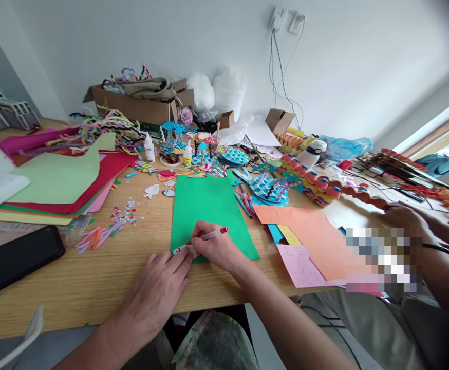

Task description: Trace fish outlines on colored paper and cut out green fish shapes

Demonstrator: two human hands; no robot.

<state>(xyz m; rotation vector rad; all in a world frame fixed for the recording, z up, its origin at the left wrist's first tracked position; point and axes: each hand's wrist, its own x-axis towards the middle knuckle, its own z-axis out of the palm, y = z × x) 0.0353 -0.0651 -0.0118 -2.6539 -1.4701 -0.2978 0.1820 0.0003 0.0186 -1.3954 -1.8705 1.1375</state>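
Observation:
A white paper fish cutout (177,251) with dark marks at its head end lies on the near left corner of a green sheet (209,205). Flat on the table edge side, my left hand (163,280) rests with outstretched fingers touching the cutout. My right hand (213,246) is closed around a marker (211,235) with a whitish barrel and a red end. Its tip is hidden by my fingers, down at the cutout. Left of the sheet's far end lie two more fish cutouts, one plain white fish (152,190) and one grey fish (168,193).
A black phone (20,261), coloured paper sheets (62,180) and paper scraps (105,226) lie left. Glue bottles (149,148) and blue paper crafts (268,187) stand behind. Orange paper (309,231) lies right, near another person's hand (405,221).

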